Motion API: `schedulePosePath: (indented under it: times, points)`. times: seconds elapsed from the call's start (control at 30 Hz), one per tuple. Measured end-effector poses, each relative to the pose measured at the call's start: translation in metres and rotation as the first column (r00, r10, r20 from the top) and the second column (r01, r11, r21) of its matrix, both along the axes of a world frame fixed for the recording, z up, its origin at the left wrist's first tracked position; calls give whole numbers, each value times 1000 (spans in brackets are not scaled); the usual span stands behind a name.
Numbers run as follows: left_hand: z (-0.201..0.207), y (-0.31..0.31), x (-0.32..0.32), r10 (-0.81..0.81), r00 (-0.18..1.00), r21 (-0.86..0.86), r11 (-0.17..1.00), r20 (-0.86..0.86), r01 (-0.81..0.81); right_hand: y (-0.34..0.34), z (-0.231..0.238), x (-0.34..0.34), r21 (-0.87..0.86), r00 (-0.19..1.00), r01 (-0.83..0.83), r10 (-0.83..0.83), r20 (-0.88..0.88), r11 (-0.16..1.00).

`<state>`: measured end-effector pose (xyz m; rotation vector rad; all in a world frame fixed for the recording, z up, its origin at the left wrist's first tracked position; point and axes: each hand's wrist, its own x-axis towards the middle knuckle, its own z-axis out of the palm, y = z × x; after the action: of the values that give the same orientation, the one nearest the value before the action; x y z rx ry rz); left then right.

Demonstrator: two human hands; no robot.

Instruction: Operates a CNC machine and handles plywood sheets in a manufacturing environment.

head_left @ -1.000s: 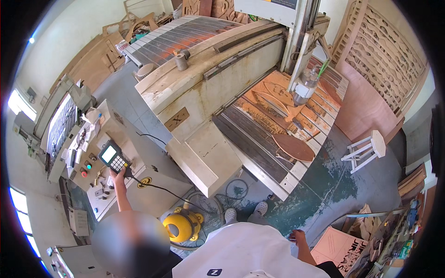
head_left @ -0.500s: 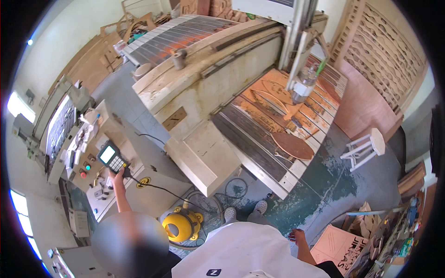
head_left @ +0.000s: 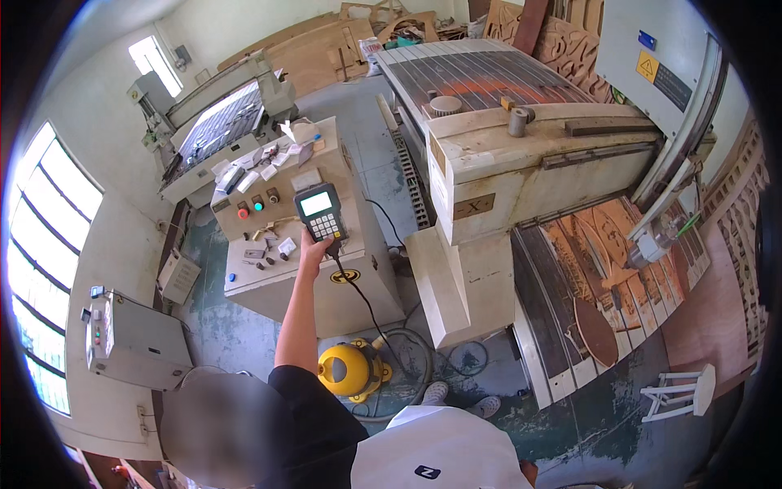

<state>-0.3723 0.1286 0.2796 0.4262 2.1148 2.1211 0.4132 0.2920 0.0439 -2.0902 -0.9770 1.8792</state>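
My left hand [head_left: 313,253] holds a dark handheld controller [head_left: 322,220] with a lit screen and a white keypad. Its fingers are closed around the lower end of it. A black cable [head_left: 357,289] runs from its bottom down toward the floor. The controller is over the beige control cabinet [head_left: 346,285], whose panel carries a red button [head_left: 243,213] and a green button [head_left: 258,204]. Only a bit of skin of my right hand [head_left: 529,471] shows beside my white apron; the fingers are hidden.
A large router machine [head_left: 481,187] stands to the right; cut wood and a leaf-shaped board [head_left: 595,332] lie on its bed. A yellow vacuum [head_left: 346,368] and hose are near my feet. A white stool [head_left: 680,393] stands right. A blurred round shape [head_left: 224,432] fills the lower left.
The view has swung left, so the cabinet and controller sit nearer the middle. My left hand keeps its hold on the controller. My right hand has mostly gone out of sight.
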Motion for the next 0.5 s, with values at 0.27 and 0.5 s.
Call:
schedulePosePath:
  times: [0.27, 0.5]
  points:
    - [-21, -6, -11, -57, 998, -22, 998, 29, 58, -4, 8, 26, 11, 992, 123, -123, 2, 992]
    - [-26, -17, -23, -91, 996, 0, 996, 11, 91, -9, 9, 24, -25, 992, 116, -115, 48, 993]
